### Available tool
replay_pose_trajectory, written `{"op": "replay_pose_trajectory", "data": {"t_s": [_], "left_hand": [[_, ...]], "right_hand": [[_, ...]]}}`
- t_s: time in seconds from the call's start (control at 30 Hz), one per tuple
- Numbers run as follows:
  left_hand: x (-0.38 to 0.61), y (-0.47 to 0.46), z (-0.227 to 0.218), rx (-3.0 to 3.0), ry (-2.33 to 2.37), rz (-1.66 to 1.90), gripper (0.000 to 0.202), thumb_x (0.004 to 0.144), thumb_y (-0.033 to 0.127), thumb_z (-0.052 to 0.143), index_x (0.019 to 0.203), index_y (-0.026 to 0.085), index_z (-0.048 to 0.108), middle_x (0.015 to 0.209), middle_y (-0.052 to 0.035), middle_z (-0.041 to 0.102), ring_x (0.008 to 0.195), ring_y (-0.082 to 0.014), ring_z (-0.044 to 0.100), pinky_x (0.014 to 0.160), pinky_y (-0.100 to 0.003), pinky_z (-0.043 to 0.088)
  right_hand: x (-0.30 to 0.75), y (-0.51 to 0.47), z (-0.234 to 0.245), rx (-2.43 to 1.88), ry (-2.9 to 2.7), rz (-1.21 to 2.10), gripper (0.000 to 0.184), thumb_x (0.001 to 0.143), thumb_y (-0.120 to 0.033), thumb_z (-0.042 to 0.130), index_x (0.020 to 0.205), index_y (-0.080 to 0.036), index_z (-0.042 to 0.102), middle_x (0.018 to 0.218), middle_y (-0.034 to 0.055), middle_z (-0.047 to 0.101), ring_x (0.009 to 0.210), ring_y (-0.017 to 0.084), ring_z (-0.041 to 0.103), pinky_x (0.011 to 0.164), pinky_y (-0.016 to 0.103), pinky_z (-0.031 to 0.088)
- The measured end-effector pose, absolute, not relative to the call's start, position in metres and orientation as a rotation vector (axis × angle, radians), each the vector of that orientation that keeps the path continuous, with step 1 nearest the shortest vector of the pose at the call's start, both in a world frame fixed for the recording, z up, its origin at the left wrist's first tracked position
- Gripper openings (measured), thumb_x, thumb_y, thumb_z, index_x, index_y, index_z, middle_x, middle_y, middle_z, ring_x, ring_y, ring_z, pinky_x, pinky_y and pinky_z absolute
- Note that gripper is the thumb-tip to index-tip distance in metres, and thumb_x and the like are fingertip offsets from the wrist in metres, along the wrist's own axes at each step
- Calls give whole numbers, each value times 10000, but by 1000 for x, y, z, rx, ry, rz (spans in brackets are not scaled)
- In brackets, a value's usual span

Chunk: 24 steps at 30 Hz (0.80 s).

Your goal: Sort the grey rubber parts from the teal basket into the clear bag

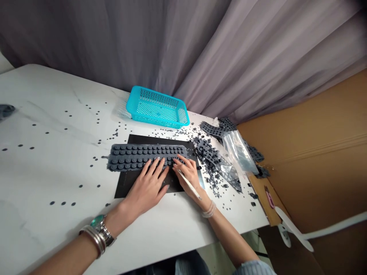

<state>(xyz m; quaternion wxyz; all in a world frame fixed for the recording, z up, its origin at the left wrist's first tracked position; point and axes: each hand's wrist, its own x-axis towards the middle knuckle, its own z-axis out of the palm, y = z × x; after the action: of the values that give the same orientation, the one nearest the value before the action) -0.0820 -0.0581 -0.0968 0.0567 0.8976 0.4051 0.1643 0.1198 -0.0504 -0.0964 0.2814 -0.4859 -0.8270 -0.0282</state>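
A dark grey rubber keypad sheet [134,156] with rows of round bumps lies across a black mat [134,183] on the white table [43,172]. My left hand [147,187] rests flat on the mat, fingers stretched out and touching the sheet's near edge. My right hand [187,173] is beside it at the sheet's right end, fingertips on the bumps, with a thin white stick [187,184] held against the palm.
A turquoise plastic basket [157,107] stands behind the mat. Small dark rubber dots [65,128] are scattered over the table. Punched rubber strips [218,160] and a clear plastic bag [239,151] lie at the right. A brown cardboard box [315,152] stands beyond the table's right edge.
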Motion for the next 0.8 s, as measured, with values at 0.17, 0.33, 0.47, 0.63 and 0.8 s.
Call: {"op": "replay_pose_trajectory", "data": {"t_s": [0.17,0.33,0.47,0.63,0.8], "left_hand": [[-82,-57,-97,2732,1223,492,570,938,445,366,1398,125,467,1527,-158,345,1414,-331,288,1174,-507,201],[-83,-57,-98,2732,1223,495,585,936,453,367,1412,122,445,1532,-157,335,1412,-334,290,1169,-510,212],[-82,-57,-97,2728,1223,498,578,936,447,371,1409,125,450,1533,-160,330,1414,-335,285,1168,-514,210],[-82,-58,-95,2723,1229,509,559,933,442,385,1397,143,471,1532,-157,333,1415,-333,286,1165,-514,219],[-83,-59,-96,2720,1223,517,572,932,449,382,1406,138,458,1534,-156,329,1417,-329,281,1170,-512,207]], "right_hand": [[113,-40,-96,-1267,-2280,-67,133,952,-193,492,955,-225,621,1174,76,708,1249,234,544,942,443,391],[113,-35,-100,-1251,-2316,-66,150,960,-187,477,985,-221,620,1166,90,708,1246,244,545,928,452,401],[119,-27,-102,-1264,-2299,-72,179,959,-149,453,985,-226,613,1136,88,715,1251,231,539,942,439,417],[134,-19,-98,-1401,-2073,-151,185,963,-147,401,992,-199,576,1080,150,709,1270,280,512,906,489,436],[130,-43,-97,-1312,-2163,-99,97,924,-149,510,942,-221,572,1164,104,701,1316,256,478,950,452,425]]}}
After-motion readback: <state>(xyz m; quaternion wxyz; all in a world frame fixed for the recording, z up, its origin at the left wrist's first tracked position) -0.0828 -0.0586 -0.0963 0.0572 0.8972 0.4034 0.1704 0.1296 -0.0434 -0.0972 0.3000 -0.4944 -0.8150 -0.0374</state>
